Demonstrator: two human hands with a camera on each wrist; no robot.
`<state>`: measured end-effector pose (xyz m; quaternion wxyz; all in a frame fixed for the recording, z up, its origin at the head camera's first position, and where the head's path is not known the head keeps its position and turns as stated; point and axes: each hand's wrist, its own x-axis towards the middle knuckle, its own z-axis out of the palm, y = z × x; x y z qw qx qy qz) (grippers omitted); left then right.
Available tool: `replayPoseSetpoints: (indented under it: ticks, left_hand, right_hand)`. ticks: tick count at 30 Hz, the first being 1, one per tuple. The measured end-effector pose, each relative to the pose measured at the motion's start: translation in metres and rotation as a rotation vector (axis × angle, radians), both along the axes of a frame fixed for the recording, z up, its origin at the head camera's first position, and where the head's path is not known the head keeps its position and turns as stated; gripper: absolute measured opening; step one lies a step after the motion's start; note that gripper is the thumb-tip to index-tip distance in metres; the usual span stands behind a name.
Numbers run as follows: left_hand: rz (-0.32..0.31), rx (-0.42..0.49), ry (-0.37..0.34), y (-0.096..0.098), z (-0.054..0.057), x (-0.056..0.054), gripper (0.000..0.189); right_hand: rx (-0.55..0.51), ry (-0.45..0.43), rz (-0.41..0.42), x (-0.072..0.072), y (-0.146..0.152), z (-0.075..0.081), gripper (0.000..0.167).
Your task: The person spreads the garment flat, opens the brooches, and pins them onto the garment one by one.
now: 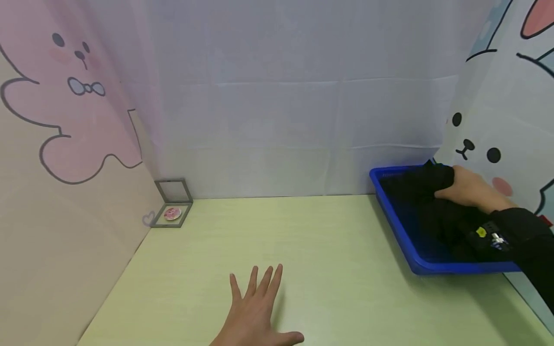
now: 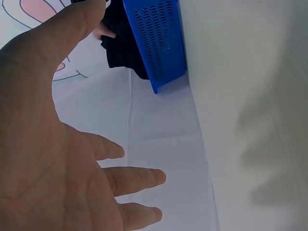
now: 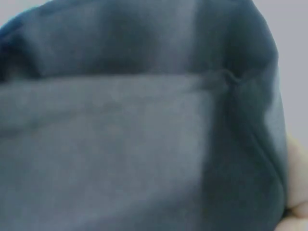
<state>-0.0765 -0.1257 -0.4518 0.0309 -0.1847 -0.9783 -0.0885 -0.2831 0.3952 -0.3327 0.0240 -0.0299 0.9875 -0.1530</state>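
Note:
Over the right side of the table stands a blue plastic basket [image 1: 400, 240] with black cloth [image 1: 417, 185] heaped inside. My right hand [image 1: 473, 190] reaches into it and grips a bunched part of that cloth, thumb side toward the middle of the table. Close up in the right wrist view, the dark fabric [image 3: 120, 149] fills most of the picture, with fingers [image 3: 297, 178] at its right edge. My left hand [image 1: 255, 307] is spread over the near middle of the table, holding nothing. The left wrist view shows its palm, with the basket's perforated side [image 2: 161, 43] beyond.
A small grey-framed open case [image 1: 173, 191] with a round pink patterned piece [image 1: 172, 214] lies at the far left corner of the pale green table [image 1: 277, 235]. Cloth walls [image 1: 277, 120] with cartoon animals enclose the back and sides.

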Motion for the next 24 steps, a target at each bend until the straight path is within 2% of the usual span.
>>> replayPoseSetpoints:
  ticks: [7,12,17,24]
  left_hand:
    - [-0.045,0.109,-0.081,0.003,-0.005,-0.004,0.125]
    - [-0.053,0.122,-0.102,0.002,-0.012,-0.008,0.125]
    - [-0.06,0.139,-0.118,0.0,-0.014,-0.01,0.126]
    - [-0.063,0.146,-0.12,-0.001,-0.015,-0.01,0.126]
  right_hand:
    - [-0.106,0.081,-0.063,0.016,-0.007,0.03,0.09]
    - [-0.163,0.16,-0.095,0.026,-0.018,0.051,0.091]
    - [-0.229,0.232,-0.105,0.031,-0.028,0.072,0.088]
    - [-0.308,0.273,-0.101,0.04,-0.051,0.098,0.092]
